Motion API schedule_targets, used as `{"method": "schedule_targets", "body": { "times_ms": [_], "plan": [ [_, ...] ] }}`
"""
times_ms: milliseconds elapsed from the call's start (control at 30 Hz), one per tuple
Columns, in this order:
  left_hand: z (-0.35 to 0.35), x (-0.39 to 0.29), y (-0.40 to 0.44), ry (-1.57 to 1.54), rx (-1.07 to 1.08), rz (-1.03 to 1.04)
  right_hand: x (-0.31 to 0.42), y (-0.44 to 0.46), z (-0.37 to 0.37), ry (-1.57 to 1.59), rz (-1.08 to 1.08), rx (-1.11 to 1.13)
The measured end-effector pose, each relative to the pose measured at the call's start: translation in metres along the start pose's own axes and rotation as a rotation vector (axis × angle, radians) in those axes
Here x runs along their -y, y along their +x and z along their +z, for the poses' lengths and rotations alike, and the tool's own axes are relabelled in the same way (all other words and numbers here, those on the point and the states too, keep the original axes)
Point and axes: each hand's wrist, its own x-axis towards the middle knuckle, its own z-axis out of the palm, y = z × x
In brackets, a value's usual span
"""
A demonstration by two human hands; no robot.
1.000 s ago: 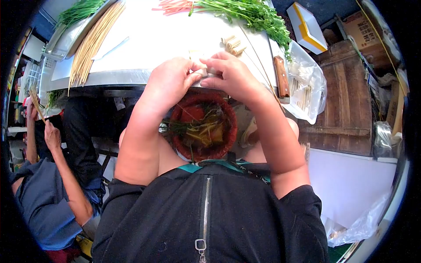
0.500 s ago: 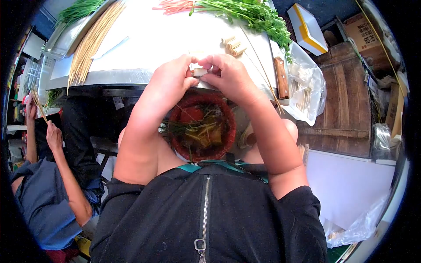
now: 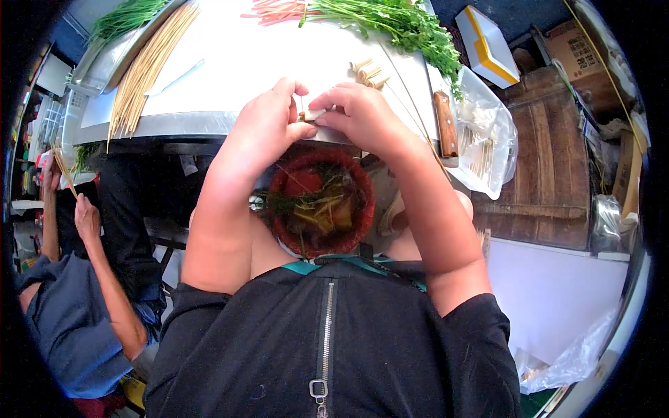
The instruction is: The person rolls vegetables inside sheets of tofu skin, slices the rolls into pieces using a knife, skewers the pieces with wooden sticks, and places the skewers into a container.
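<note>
Above the front edge of the white table (image 3: pixel 244 66), my two hands are close together. Between them is a small pale roll (image 3: pixel 313 114), pinched by the fingers of my right hand (image 3: pixel 359 115). My left hand (image 3: pixel 268 120) is at its left end, thumb and fingers curled round something small that I cannot make out. Several pale rolls (image 3: pixel 368 72) lie on the table just beyond my right hand. Long thin sticks (image 3: pixel 411 104) lie slanted to their right, next to a knife with a wooden handle (image 3: pixel 446 125).
A red basket (image 3: pixel 369 198) with scraps stands below my hands. Many skewers (image 3: pixel 150 70) lie at the left, green herbs (image 3: pixel 397 24) at the back. A plastic-lined tray (image 3: pixel 498 132) is at the right. At the left, a person's hands (image 3: pixel 87 217) hold thin sticks.
My left hand has opened a little and moved slightly away from my right hand. The roll has shifted slightly left with my right hand. The other person's sticks have moved a little.
</note>
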Motion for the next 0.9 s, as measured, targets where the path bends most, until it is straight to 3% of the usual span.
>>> {"method": "schedule_targets", "body": {
  "times_ms": [233,300,400,533,600,700,800,900],
  "plan": [
    [0.004,0.005,0.004,0.109,-0.046,0.106,-0.004,0.005,-0.001,0.007,0.110,0.081],
    [0.006,0.008,0.007,0.190,-0.078,0.161,-0.007,0.003,0.002,0.014,-0.026,-0.030],
    [0.009,0.013,0.010,0.189,-0.088,0.200,-0.004,-0.003,0.004,0.047,0.049,-0.164],
    [0.010,0.009,0.009,0.233,-0.115,0.198,-0.001,-0.001,0.008,0.061,0.024,-0.181],
    [0.006,0.005,0.005,0.240,-0.024,0.154,0.006,-0.005,0.005,0.005,0.144,-0.109],
    [0.003,0.001,-0.002,0.232,0.105,0.081,0.009,-0.017,-0.001,0.084,0.141,-0.006],
    [0.002,0.009,-0.003,0.199,-0.003,0.198,0.005,-0.012,-0.004,0.018,0.059,0.025],
    [0.001,0.008,-0.003,0.022,-0.062,0.153,0.004,-0.003,-0.006,-0.006,-0.004,0.023]
  ]
}}
